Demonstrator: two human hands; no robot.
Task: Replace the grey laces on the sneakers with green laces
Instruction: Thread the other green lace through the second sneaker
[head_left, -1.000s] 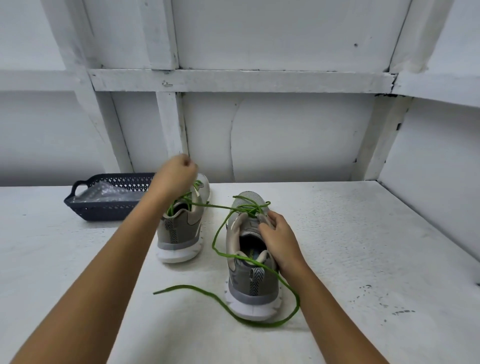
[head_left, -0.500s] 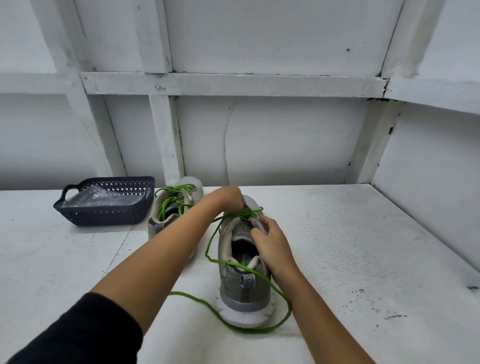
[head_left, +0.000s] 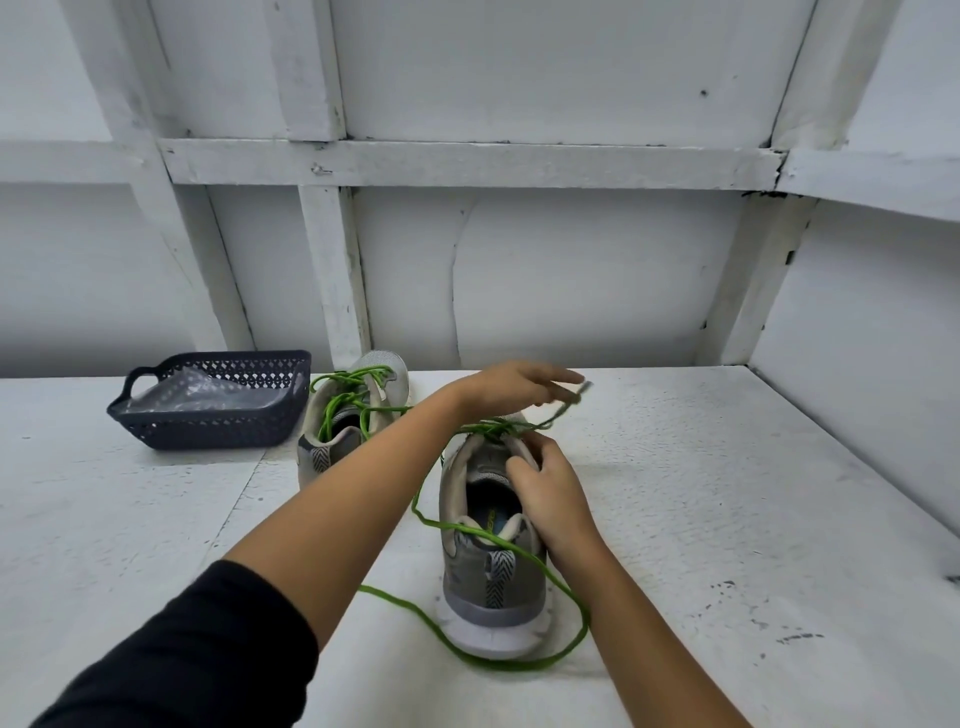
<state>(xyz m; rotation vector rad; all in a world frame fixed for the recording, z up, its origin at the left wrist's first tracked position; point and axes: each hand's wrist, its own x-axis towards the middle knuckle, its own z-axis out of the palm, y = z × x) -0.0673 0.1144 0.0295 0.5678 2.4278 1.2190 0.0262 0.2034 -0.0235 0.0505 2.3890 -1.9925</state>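
Green lace (head_left: 498, 540) is threaded through the near sneaker (head_left: 491, 566), which stands heel-toward-viewer on the white table (head_left: 727, 493); its free length trails around the heel and across the tabletop. The left hand (head_left: 511, 387) pinches one lace end and draws it up over the toe, while the right hand (head_left: 550, 491) presses its fingers together on the tongue and collar. Risk: an uneven pull may snag the slack loop on the heel, tilting the shoe or leaving unequal ends.
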